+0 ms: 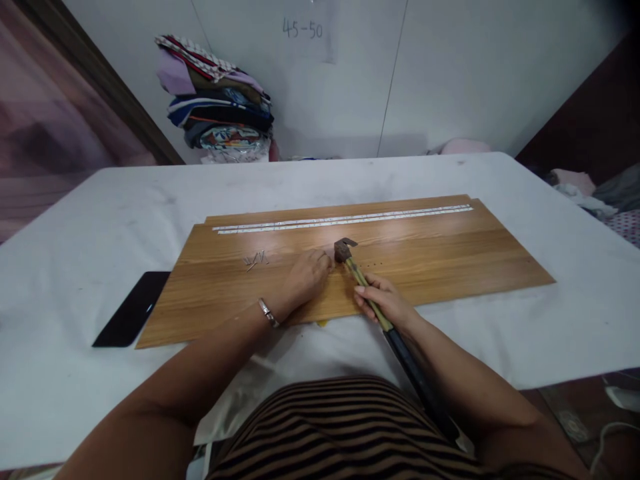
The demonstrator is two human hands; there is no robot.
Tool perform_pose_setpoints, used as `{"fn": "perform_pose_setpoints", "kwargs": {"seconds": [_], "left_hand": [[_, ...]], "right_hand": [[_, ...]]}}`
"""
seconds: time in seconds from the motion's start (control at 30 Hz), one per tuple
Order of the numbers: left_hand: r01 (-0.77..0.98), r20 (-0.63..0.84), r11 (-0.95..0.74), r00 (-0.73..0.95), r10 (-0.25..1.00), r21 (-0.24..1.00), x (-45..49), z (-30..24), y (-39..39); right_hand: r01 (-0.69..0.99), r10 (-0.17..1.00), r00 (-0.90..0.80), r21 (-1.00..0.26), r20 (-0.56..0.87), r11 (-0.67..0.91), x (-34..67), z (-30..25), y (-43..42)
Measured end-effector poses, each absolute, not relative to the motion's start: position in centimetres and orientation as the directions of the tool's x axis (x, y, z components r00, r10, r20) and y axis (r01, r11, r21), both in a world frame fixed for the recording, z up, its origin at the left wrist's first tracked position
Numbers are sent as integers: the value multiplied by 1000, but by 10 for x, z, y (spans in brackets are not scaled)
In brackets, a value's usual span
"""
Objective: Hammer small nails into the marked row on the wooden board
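Observation:
My right hand (381, 297) is wrapped round the handle of a claw hammer (367, 285), gripping it partway up. The rusty hammer head is raised just above a wood-grain board (450, 257). Close to the left of the head, my left hand (311, 270) is low over the board, its fingers pinched together; whatever is between them is hidden. Several loose nails (256, 260) lie on the board left of that hand. To the right of the hammer head runs a short row of small dark dots (371, 265); I cannot tell whether they are nail heads or holes.
Two white marked strips (345, 219) run along the board's far side. The board lies on a white-covered table (540, 327), with a black flat object (133, 312) partly under its left end. Folded clothes (220, 100) are stacked against the pale wall behind.

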State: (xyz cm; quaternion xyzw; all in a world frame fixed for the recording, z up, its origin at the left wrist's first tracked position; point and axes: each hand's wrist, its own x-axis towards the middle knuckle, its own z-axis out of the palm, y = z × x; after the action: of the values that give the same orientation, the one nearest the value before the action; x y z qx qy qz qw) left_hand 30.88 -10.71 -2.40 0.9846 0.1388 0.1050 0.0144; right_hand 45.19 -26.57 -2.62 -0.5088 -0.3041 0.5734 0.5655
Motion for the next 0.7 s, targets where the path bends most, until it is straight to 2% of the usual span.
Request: {"fn": "perform_pose_setpoints", "kwargs": {"seconds": [0.1, 0.27, 0.43, 0.7], "left_hand": [[230, 208, -972, 949, 236, 52, 308, -26, -105], [287, 250, -955, 922, 295, 70, 308, -30, -107], [239, 232, -968, 940, 250, 76, 309, -30, -106], [254, 265, -962, 925, 271, 98, 309, -33, -106]], "right_hand": [[-334, 958, 157, -926, -238, -176, 452, -27, -266], [-329, 958, 155, -927, -241, -180, 453, -28, -266], [-322, 959, 156, -930, -236, -177, 453, -28, -266], [-324, 959, 151, -929, -239, -180, 453, -29, -266]]}}
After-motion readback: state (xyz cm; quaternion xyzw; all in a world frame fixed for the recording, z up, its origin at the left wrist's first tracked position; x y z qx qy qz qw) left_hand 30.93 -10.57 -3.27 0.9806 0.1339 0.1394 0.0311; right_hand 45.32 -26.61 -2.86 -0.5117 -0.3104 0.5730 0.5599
